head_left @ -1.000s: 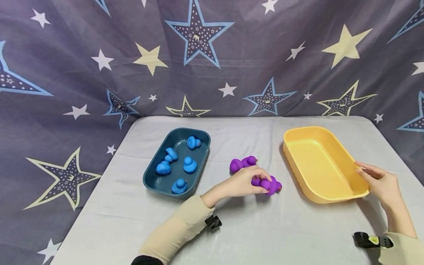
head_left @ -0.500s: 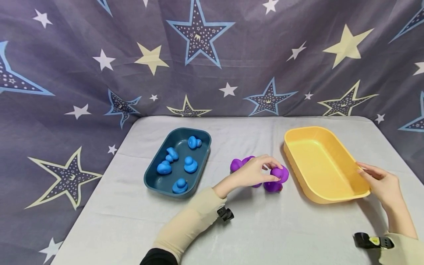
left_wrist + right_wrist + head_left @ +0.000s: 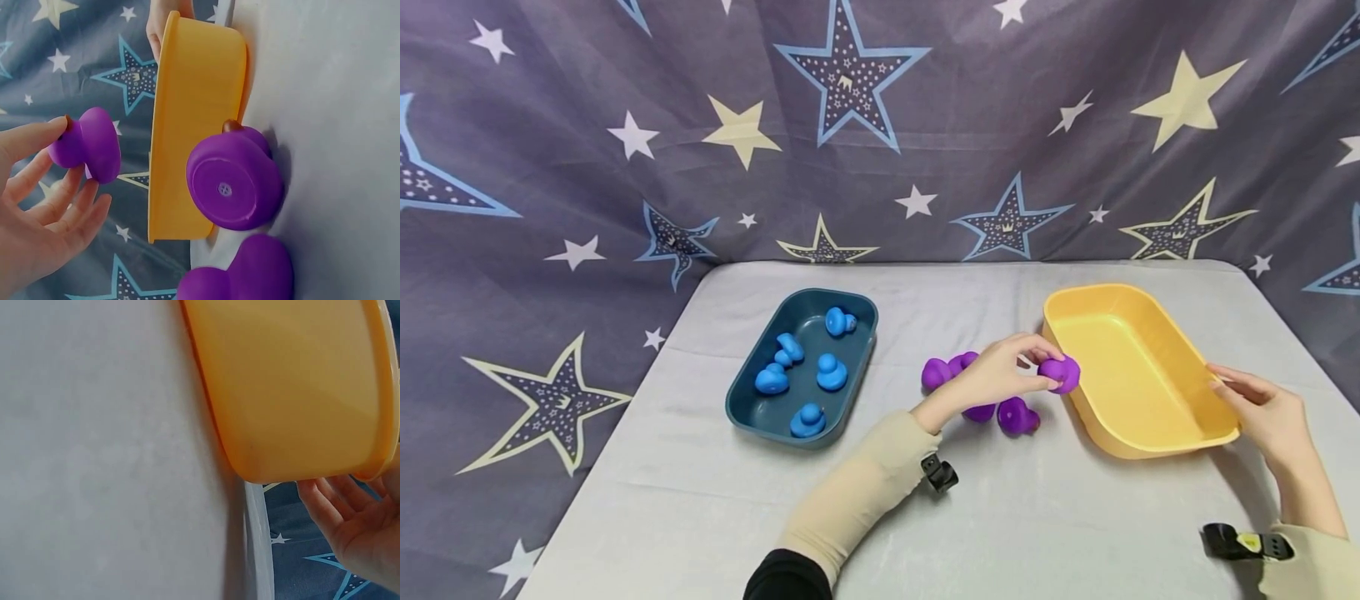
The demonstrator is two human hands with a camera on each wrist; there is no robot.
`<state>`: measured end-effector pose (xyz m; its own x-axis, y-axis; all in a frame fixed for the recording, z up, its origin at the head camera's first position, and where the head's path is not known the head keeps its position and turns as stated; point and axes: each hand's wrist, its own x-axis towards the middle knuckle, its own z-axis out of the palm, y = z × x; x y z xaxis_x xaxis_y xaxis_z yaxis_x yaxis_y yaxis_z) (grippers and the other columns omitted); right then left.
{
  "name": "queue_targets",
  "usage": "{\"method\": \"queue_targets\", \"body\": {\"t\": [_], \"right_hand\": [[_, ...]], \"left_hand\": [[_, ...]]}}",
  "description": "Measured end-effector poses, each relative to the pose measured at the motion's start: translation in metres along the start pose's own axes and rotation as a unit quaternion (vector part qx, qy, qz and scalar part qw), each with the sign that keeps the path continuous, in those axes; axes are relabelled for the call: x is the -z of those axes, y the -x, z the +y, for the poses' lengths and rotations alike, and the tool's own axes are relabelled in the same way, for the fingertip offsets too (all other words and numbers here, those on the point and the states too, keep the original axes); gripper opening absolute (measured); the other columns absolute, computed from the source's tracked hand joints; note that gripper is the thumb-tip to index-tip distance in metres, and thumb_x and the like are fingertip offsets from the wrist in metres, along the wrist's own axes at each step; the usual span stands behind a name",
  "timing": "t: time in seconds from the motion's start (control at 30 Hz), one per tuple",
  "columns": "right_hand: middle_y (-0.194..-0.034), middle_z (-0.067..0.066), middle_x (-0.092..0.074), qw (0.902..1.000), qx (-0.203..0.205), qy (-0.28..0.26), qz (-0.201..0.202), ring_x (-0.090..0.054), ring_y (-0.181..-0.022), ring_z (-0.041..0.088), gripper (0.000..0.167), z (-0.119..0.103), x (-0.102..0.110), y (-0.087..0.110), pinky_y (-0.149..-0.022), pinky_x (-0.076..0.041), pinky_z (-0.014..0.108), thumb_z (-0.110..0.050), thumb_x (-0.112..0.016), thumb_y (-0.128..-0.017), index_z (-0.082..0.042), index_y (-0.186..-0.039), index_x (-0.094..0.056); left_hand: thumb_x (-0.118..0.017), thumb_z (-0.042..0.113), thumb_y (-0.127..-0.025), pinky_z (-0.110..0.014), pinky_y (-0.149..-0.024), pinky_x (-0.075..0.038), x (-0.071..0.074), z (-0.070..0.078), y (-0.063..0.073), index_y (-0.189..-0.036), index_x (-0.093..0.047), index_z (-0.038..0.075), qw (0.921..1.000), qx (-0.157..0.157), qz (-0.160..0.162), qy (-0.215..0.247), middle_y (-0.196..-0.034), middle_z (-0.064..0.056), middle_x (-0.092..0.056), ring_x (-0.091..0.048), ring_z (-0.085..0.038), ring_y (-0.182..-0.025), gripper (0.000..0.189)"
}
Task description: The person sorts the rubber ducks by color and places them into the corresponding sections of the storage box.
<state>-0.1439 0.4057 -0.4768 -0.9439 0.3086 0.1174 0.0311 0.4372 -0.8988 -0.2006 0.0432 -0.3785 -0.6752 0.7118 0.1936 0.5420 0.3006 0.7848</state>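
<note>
My left hand [image 3: 992,372] pinches a purple rubber duck [image 3: 1060,375] between thumb and fingers, just at the near-left rim of the yellow bin [image 3: 1097,421]. In the left wrist view that duck [image 3: 99,147] is held up off the table, apart from the bin wall. My right hand [image 3: 1270,412] grips the bin's right rim, its fingers outside the wall in the right wrist view. Below the left hand, a purple duck [image 3: 1017,417] lies tipped with its round base showing in the left wrist view. More purple ducks [image 3: 936,375] lie behind it, partly hidden by the left hand.
A dark teal bin [image 3: 741,421] stands on the left of the table with several blue rubber ducks [image 3: 831,373] inside. No ducks show in the yellow bin. Pale cloth covers the table [image 3: 700,500]; a star-patterned curtain [image 3: 880,192] hangs behind and on the left.
My left hand has lifted a purple duck from the group and carried it right, up to the yellow bin's rim. The right hand has stayed at the bin.
</note>
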Motion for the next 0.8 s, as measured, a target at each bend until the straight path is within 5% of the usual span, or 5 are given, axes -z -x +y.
{"method": "queue_targets", "body": {"t": [0.43, 0.8], "right_hand": [[-0.077, -0.036, -0.053, 0.9998, -0.004, 0.021, -0.003, -0.050, -0.070, -0.016, 0.030, 0.000, 0.000, 0.000, -0.052, -0.040, 0.008, -0.025, -0.061, -0.083, -0.024, -0.113, -0.062], [-0.078, -0.037, -0.054, 0.9996, -0.010, 0.025, 0.003, -0.049, -0.072, -0.017, 0.036, 0.016, 0.000, -0.006, -0.055, -0.040, 0.007, -0.026, -0.062, -0.083, -0.019, -0.118, -0.059]], "left_hand": [[-0.068, 0.009, -0.077, -0.014, -0.076, -0.043, -0.016, 0.001, -0.026, -0.104, -0.060, 0.009, 0.9981, 0.007, 0.041, 0.046, -0.094, 0.001, -0.056, -0.049, 0.001, -0.084, 0.028], [-0.068, 0.011, -0.077, -0.010, -0.074, -0.042, -0.029, -0.004, -0.045, -0.103, -0.061, 0.008, 0.9973, 0.007, 0.062, 0.039, -0.096, 0.000, -0.059, -0.049, 0.003, -0.084, 0.028]]}}
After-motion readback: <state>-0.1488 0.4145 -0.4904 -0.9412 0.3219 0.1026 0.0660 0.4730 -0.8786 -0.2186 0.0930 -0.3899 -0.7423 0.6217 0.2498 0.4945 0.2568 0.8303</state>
